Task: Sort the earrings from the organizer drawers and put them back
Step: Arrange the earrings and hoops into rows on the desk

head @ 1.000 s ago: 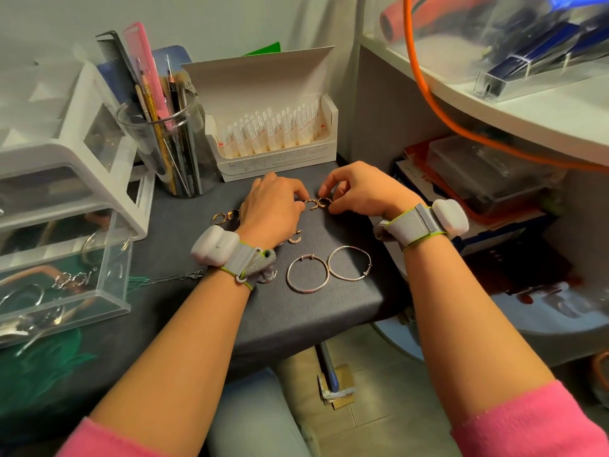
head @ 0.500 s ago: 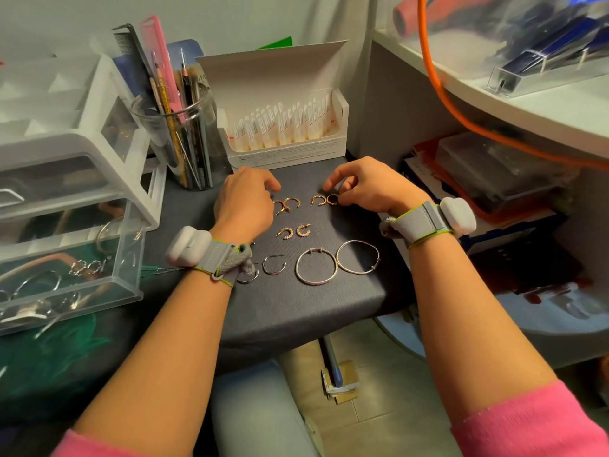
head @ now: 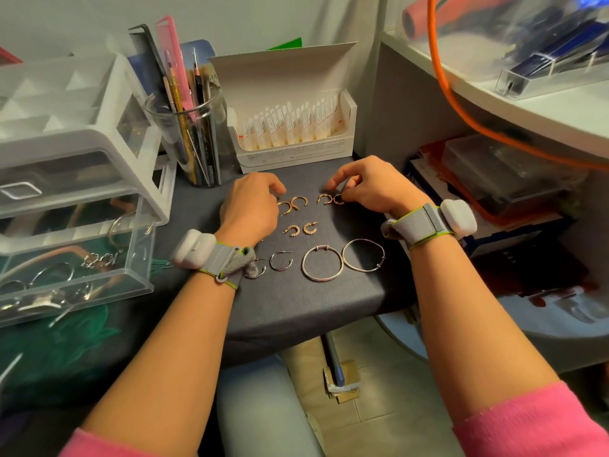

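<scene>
Earrings lie in pairs on the dark grey table top [head: 296,301]. My left hand [head: 250,206] rests with curled fingers against a gold half hoop [head: 285,207], whose twin [head: 299,202] lies beside it; the hand hides any grip. My right hand [head: 372,186] pinches a small gold earring [head: 338,200] next to its match [head: 324,198]. Nearer me lie two studded gold earrings [head: 300,229], a thin silver hoop [head: 280,260] and two large hoops [head: 322,262] [head: 363,254]. The white organizer [head: 82,136] stands left, its clear drawer [head: 138,258] pulled out with several earrings inside.
A glass jar of pencils and combs [head: 191,140] and an open white box of small tubes [head: 296,127] stand at the table's back. A white shelf with an orange cable [head: 461,107] overhangs on the right, with stacked boxes [head: 494,179] beneath. The table edge drops off in front.
My left hand moved left from the small gold pair to the two gold half hoops and set them side by side. My right hand stayed at the small gold pair.
</scene>
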